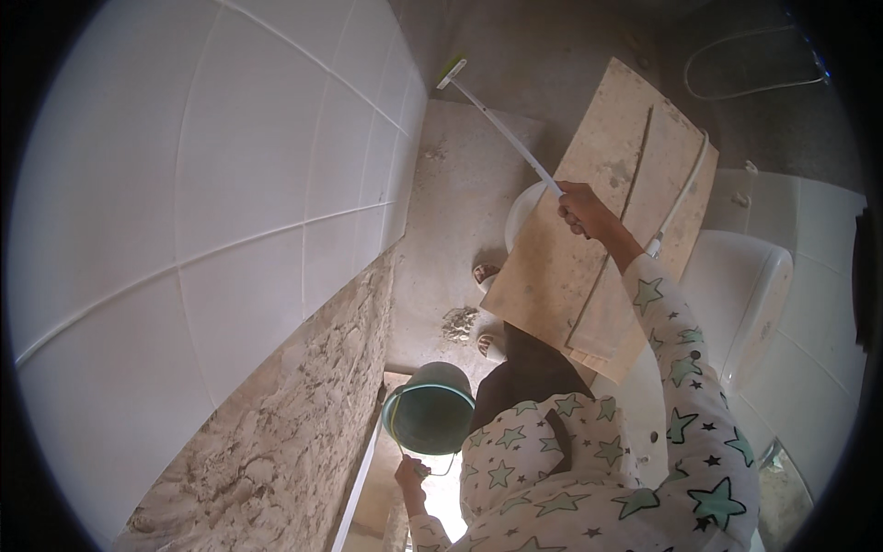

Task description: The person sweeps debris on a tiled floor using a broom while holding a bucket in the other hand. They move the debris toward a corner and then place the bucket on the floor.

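Nearest the camera, a white garment point(685, 460) printed with green stars. At left, broad glossy wall tiles point(248, 184) above rough, crumbly bare masonry point(276, 432). At right, a flat, angled wooden board point(575, 267), scuffed and scored by a dark seam, with a thin pale hose point(688, 184) across it. Beside the masonry, a tilted, round dark-green bucket point(437, 419), its wire bail point(399, 445) inside the closed left hand point(411, 471). Over the board, the right hand point(586, 210), wrapped around a slim white pole point(506, 136); at its far tip, near the tiles, a small green-edged head point(452, 73).
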`<state>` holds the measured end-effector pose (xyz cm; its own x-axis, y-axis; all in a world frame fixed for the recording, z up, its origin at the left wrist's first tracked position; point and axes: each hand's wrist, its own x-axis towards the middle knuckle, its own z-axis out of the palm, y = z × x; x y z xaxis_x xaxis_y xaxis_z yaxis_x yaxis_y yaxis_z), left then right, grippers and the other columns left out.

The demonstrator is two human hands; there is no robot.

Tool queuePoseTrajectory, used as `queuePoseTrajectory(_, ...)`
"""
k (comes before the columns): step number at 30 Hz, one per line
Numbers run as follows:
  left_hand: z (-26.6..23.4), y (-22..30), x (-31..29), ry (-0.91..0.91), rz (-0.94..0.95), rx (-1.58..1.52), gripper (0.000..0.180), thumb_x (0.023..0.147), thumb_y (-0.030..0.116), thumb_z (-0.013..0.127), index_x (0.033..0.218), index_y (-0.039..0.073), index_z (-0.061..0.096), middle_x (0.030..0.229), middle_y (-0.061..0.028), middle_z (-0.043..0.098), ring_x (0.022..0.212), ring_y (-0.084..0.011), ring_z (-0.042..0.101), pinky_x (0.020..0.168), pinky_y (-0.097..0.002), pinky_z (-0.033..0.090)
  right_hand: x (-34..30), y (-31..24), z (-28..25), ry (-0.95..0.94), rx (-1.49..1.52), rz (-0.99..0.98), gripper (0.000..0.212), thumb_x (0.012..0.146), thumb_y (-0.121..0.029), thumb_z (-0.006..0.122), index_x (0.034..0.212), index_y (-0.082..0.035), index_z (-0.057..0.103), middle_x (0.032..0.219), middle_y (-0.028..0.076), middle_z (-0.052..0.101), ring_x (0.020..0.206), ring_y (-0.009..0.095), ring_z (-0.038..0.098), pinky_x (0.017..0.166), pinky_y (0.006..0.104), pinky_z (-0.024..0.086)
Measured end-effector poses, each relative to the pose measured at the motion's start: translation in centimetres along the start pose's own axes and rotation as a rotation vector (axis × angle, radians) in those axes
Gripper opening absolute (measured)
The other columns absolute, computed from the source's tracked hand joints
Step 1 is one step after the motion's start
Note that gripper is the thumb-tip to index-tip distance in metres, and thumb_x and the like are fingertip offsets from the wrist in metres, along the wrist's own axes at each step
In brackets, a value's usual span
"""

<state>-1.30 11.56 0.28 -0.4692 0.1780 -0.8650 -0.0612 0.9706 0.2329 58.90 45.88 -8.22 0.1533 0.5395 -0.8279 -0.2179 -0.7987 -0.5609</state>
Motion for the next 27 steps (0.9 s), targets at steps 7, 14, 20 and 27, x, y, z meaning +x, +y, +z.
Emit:
queuePoseTrajectory(7,-0.3,-0.1,-0.7,-0.013,0.027,-0.030,0.042,0.096,0.040,0.053,0.085,0.001,0.059,0.070,-0.0099,0.059,0.060,-0.0207,0.061,0.057,-0.0351,0.056,1.4,0.2,0.5,-0.001,-0.158,0.016,0.033,0.086,-0.006,0.043,0.117,-0.001,0.053,0.069,0.005,0.048,0.046,0.007,0.038,0.036,0.0252,0.030)
queuePoseTrajectory(14,-0.9,-2.6,0.6,-0.045,0.026,-0.074,0.043,0.096,0.042,0.052,0.085,0.001,0.059,0.068,-0.0096,0.058,0.059,-0.0198,0.060,0.057,-0.0350,0.056,-1.3,-3.9,-1.3,0.076,-0.354,-0.008,0.030,0.086,-0.005,0.043,0.114,-0.001,0.054,0.069,0.005,0.048,0.046,0.008,0.037,0.036,0.0258,0.029)
queuePoseTrajectory(20,0.3,-1.8,0.0,-0.026,-0.014,-0.001,0.043,0.096,0.041,0.053,0.085,0.001,0.059,0.069,-0.0095,0.058,0.059,-0.0198,0.060,0.058,-0.0355,0.058,0.7,-2.7,-2.2,-0.023,-0.081,0.125,0.026,0.086,-0.006,0.044,0.110,-0.002,0.055,0.068,0.005,0.049,0.046,0.008,0.038,0.036,0.0258,0.030)
queuePoseTrajectory(27,-0.6,-2.9,-0.8,0.029,-0.063,-0.048,0.040,0.097,0.038,0.052,0.085,0.000,0.059,0.069,-0.0096,0.058,0.057,-0.0197,0.061,0.057,-0.0355,0.058,0.1,-2.1,-3.9,0.057,-0.519,-0.017,0.039,0.086,-0.007,0.045,0.123,-0.005,0.058,0.070,0.009,0.056,0.052,0.013,0.052,0.043,0.0289,0.045)
